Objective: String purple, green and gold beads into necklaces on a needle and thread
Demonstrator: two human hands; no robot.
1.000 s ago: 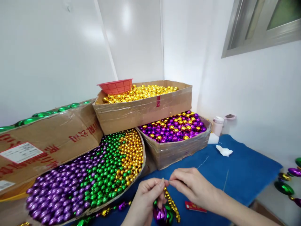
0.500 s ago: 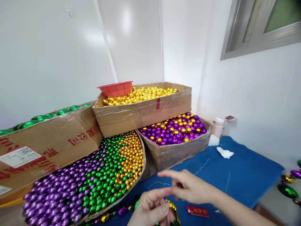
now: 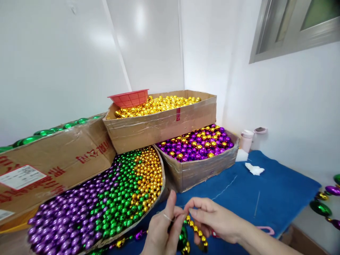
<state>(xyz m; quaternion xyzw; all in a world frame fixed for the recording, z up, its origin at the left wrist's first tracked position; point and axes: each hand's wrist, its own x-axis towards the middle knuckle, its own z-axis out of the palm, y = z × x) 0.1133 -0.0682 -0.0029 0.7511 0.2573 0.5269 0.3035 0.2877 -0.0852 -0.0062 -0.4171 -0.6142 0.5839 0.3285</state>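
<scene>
My left hand [image 3: 163,230] is pinched at the fingertips, with a thin clear thread [image 3: 168,216] looped across its fingers. The fingertips of my right hand [image 3: 212,217] meet it, pinching the thread too; the exact spot is too small to make out. Just below and behind the fingers hangs a string of gold beads [image 3: 196,228], beside a large shiny green bead [image 3: 182,238]. To the left of my left hand, more strung beads [image 3: 139,234] in purple and gold lie on the blue cloth [image 3: 228,187].
A box of purple, green and gold beads [image 3: 119,198] stands left. Behind are boxes of gold beads [image 3: 164,106] with a red basket [image 3: 130,99], purple-gold beads [image 3: 196,145] and green beads [image 3: 29,140]. A needle [image 3: 257,203], pink handle [image 3: 265,229] and tissue [image 3: 254,169] lie right.
My right hand's extended index finger has bent in to pinch beside the left fingertips. My left hand has turned, thumb up. The pink handle has come into view; the red packet is mostly covered.
</scene>
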